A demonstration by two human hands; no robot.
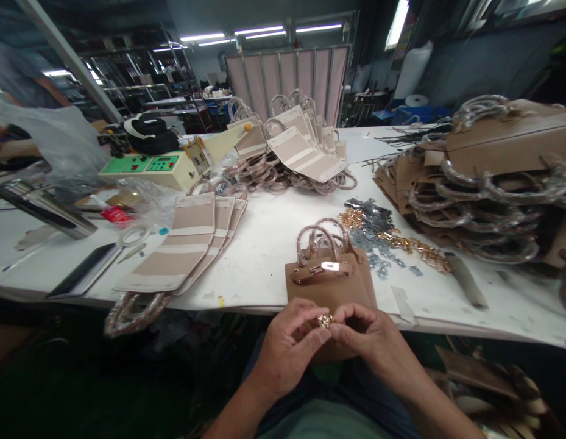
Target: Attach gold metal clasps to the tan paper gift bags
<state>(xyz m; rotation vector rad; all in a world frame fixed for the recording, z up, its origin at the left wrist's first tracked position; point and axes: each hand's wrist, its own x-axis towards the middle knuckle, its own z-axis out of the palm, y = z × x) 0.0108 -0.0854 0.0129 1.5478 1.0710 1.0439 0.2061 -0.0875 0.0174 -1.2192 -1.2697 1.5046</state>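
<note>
Between the fingertips of both hands is a small gold metal fitting [325,320]; its exact kind is too small to make out. My left hand [287,344] pinches it from the left with thumb and forefinger. From the other side my right hand [367,332] closes thumb and fingers on it. Just behind them a tan handbag [310,292] leans at the table's front edge, its handles [326,235] wrapped in clear plastic. A strap with a shiny metal plate [330,266] crosses its front. My hands cover the bag's lower part.
Gold fittings [415,247] and grey metal plates [378,262] lie right of the bag. Piled tan bags [502,177] stand far right. Flat bag panels [173,250] overhang the front edge at left. Behind are a green-topped machine [150,167] and more panels with handles [305,152].
</note>
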